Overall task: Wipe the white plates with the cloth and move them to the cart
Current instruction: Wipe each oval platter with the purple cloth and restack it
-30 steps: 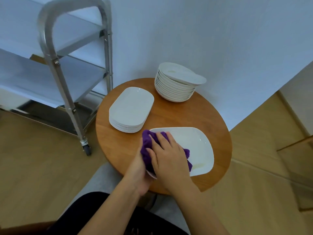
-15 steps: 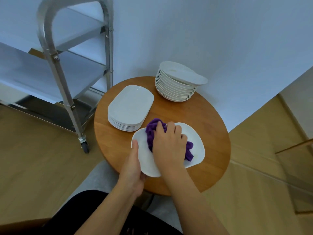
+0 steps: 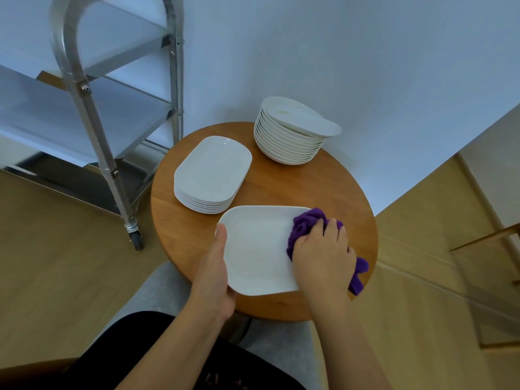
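Both hands are working — left hand is gripping the white plate's edge, right hand is pressing the bunched purple cloth onto it.

purple cloth, white plate, brown table

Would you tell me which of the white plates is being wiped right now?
The single white rectangular plate nearest the person: the left hand grips its edge, the right hand presses the purple cloth on it.

We note a round wooden surface against a pale wall. Light wood floor around it; wooden trim at right.
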Motion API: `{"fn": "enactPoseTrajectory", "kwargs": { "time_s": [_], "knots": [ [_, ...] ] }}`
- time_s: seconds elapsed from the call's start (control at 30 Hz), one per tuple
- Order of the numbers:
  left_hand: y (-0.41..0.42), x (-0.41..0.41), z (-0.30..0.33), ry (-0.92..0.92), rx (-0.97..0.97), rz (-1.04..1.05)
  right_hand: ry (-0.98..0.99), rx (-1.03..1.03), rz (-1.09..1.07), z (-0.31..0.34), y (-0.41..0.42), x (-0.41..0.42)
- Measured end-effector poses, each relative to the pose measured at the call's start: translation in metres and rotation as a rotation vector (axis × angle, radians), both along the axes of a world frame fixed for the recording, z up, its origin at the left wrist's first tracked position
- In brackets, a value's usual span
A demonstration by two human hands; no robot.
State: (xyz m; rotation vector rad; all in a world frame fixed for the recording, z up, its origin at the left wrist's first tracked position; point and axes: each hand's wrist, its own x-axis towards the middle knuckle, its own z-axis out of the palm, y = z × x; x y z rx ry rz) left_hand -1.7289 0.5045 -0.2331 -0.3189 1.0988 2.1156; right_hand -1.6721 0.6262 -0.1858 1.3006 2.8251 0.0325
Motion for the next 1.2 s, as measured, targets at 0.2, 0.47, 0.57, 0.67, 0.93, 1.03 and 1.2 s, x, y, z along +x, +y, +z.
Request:
{"fn": "enactPoseTrajectory", "kwargs": {
  "time_s": [0.2, 0.47, 0.57, 0.67, 0.93, 1.03, 1.2],
  "knots": [
    [-0.004, 0.004, 0.001, 0.037, 0.068, -0.062, -0.035, -0.096, 0.044, -0.002, -0.028, 0.012],
    [-0.006, 0.000, 0.008, 0.058, 0.028, -0.182, -0.035, -0.098, 0.510, -0.006, -0.060, -0.012],
    [-0.013, -0.004, 0.006, 0.029, 0.024, -0.126, 0.005, -0.188, 0.665, -0.007, -0.058, -0.012],
    [-0.014, -0.005, 0.006, 0.017, -0.033, -0.113, 0.065, -0.255, 0.799, -0.002, -0.048, -0.005],
    [-0.014, -0.021, 0.016, 0.035, -0.008, -0.234, 0.115, 0.050, 1.048, -0.008, -0.016, 0.041],
    [-0.019, -0.030, 0.022, 0.147, -0.049, -0.189, 0.196, 0.145, 0.959, -0.015, 0.007, 0.052],
    [-0.020, -0.035, 0.031, 0.179, -0.115, -0.202, 0.312, 0.289, 0.897, -0.027, 0.023, 0.056]
  ]
}}
